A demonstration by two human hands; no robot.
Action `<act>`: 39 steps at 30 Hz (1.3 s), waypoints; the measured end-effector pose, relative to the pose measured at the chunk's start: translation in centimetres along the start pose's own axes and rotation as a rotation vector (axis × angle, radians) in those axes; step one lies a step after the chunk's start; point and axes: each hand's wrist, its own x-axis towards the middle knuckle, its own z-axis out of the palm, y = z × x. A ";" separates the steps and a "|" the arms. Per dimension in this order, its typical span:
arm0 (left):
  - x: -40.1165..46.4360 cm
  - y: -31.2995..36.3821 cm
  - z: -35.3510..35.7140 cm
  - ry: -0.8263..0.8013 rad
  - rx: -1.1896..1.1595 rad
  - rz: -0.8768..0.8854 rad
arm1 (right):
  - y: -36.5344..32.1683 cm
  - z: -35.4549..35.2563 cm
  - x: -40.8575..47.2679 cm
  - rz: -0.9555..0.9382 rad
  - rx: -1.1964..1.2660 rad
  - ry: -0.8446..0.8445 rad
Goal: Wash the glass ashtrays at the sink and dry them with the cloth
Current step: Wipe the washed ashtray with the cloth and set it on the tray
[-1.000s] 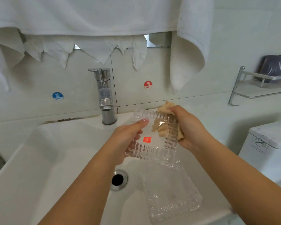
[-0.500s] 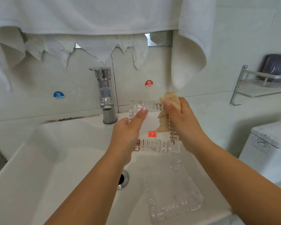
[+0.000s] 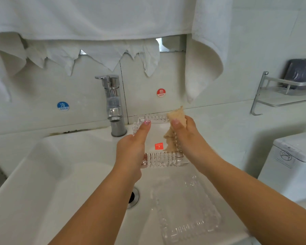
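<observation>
Left hand (image 3: pixel 131 152) grips held ashtray (image 3: pixel 159 140) by edge; right hand (image 3: pixel 185 137) pinches cloth (image 3: pixel 177 117) on rim. Wet glass may slip onto second ashtray (image 3: pixel 187 207) in sink (image 3: pixel 42 174) and chip.

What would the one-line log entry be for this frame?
stage: drying | left hand: holds ashtray over sink | right hand: presses cloth on its rim | second ashtray: in sink

Both hands hold a glass ashtray (image 3: pixel 157 140) over the sink (image 3: pixel 42 174), right hand (image 3: pixel 185 137) pinching a tan cloth (image 3: pixel 177 115).
</observation>
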 end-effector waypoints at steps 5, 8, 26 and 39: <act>0.0 -0.2 0.3 -0.020 0.078 0.051 | -0.3 -1.0 0.6 0.123 0.118 0.025; 0.0 -0.3 0.4 -0.016 0.064 -0.029 | -0.7 -1.6 0.5 0.244 0.335 -0.003; 0.2 -0.1 0.1 0.035 -0.007 -0.088 | -0.2 -0.7 0.5 0.187 0.215 -0.071; 0.1 -0.1 -0.4 0.132 -0.203 -0.182 | 0.8 1.2 -0.4 -0.174 -0.038 -0.048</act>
